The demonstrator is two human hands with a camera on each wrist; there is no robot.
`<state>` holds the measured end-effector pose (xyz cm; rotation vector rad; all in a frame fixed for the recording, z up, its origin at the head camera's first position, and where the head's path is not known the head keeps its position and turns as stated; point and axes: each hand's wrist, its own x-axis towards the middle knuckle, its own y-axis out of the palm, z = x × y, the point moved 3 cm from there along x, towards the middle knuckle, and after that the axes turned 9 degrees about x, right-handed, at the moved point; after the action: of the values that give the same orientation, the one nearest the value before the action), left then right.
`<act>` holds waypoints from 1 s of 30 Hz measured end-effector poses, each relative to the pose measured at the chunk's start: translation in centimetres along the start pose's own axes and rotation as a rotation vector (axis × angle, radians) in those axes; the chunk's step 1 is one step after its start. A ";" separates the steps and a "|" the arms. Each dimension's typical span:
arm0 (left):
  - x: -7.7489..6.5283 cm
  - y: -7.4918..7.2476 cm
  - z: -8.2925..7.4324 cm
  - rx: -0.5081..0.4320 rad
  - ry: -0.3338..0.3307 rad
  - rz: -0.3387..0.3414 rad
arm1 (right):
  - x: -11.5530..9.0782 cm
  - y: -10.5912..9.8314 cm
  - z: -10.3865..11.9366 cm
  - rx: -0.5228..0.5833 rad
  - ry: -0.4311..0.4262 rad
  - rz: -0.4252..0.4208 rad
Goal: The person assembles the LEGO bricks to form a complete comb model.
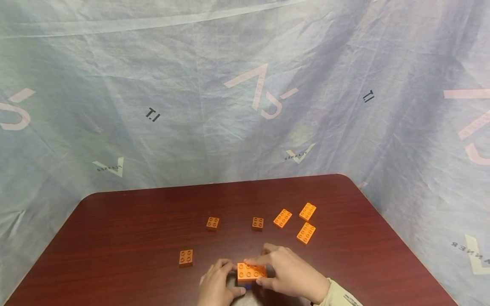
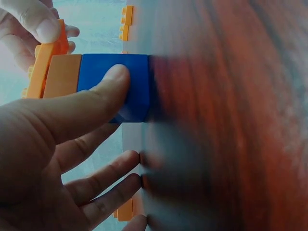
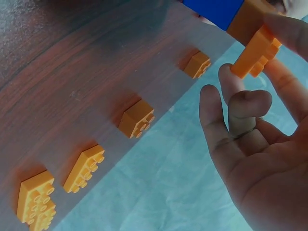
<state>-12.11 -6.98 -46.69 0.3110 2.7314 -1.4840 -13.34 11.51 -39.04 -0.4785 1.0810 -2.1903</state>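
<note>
A stack stands near the table's front edge: a blue block (image 2: 113, 82) at the bottom, a brown-orange brick (image 2: 63, 74) on it, and an orange eight-stud brick (image 1: 246, 273) on top. My left hand (image 1: 217, 284) grips the blue block, its thumb flat on one side and the other fingers partly hidden behind. With thumb and fingers my right hand (image 1: 289, 272) pinches the orange brick, which sits slightly tilted over the brown-orange one in the left wrist view. Whether their studs are joined cannot be told.
Three thin orange bricks (image 1: 282, 218) lie at the right of the dark red table (image 1: 134, 221). Smaller brown-orange bricks lie at the back centre (image 1: 257, 223), back left (image 1: 212, 223) and left (image 1: 186, 258). A printed grey cloth (image 1: 191, 106) hangs behind and beside the table.
</note>
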 end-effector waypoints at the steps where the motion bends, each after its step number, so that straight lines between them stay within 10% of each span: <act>1: 0.0 0.0 0.0 -0.001 0.001 -0.002 | 0.0 0.0 0.0 -0.003 -0.001 -0.002; 30: 0.1 0.2 0.3 0.012 0.020 -0.018 | -0.1 0.4 -0.4 0.056 0.031 -0.014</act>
<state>-12.18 -7.10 -47.03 0.3039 2.7486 -1.5104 -13.32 11.65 -39.64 -0.4296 1.0323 -2.2413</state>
